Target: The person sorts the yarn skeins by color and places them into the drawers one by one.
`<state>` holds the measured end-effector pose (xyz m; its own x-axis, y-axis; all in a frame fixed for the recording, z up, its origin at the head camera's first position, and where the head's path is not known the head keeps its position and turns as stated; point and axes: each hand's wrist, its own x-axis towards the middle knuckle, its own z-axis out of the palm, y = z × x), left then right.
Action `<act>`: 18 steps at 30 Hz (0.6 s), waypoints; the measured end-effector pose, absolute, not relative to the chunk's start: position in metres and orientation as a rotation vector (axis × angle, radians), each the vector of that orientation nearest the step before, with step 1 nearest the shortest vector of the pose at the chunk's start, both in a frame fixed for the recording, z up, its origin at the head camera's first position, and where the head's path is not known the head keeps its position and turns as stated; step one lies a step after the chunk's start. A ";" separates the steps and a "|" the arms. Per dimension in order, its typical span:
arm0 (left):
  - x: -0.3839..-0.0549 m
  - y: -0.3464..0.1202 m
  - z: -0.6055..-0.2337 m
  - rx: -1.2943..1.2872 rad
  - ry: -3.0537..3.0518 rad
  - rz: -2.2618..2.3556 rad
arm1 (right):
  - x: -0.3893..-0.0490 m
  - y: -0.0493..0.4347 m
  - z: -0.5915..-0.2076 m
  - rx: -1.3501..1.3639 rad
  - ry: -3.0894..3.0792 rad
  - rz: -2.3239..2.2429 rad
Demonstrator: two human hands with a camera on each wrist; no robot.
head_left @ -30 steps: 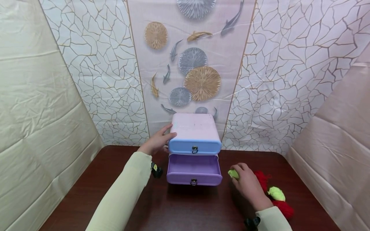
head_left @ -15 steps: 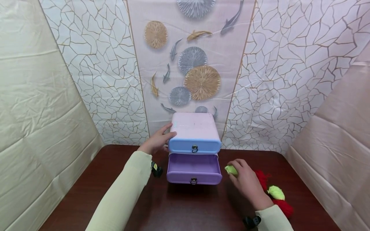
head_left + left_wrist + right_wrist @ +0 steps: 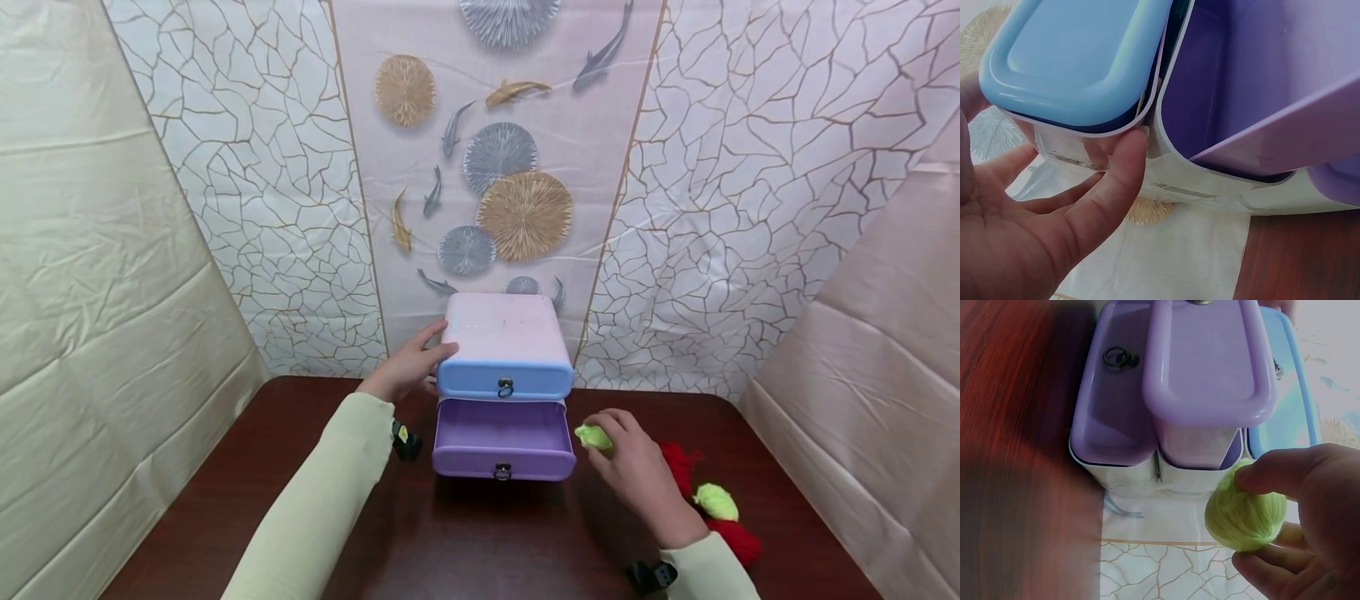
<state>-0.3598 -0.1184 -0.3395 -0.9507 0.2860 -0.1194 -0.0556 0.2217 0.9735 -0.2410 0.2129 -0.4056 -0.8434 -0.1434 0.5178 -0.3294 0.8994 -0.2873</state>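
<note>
A small chest of drawers has a pale pink top and a blue upper drawer, which is closed. Below that, a purple drawer is pulled out, its visible inside bare. My left hand rests against the chest's left side, fingers spread at the upper section, as the left wrist view also shows. To the right of the pulled-out drawer, my right hand pinches a light green ball of yarn between thumb and fingers. In the head view the yarn is close to the drawer's right edge.
On the table's right side lie red yarn, a yellow-green yarn ball and another red yarn ball. A further purple drawer sits closed under the pulled-out one. A patterned cloth hangs behind the dark wooden table.
My right hand has moved slightly left with the light green yarn ball, bringing it nearer the pulled-out purple drawer. My left hand and the chest have stayed in place.
</note>
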 end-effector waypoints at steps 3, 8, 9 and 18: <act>-0.360 -0.118 -0.339 0.213 2.226 1.788 | -0.240 0.212 -0.404 0.345 -2.556 0.513; -0.361 -0.118 -0.340 0.211 2.224 1.790 | -0.239 0.212 -0.403 0.393 -2.494 0.519; -0.361 -0.118 -0.340 0.211 2.224 1.790 | -0.239 0.211 -0.403 0.401 -2.482 0.520; -0.362 -0.117 -0.341 0.213 2.219 1.792 | -0.236 0.204 -0.398 0.383 -2.500 0.556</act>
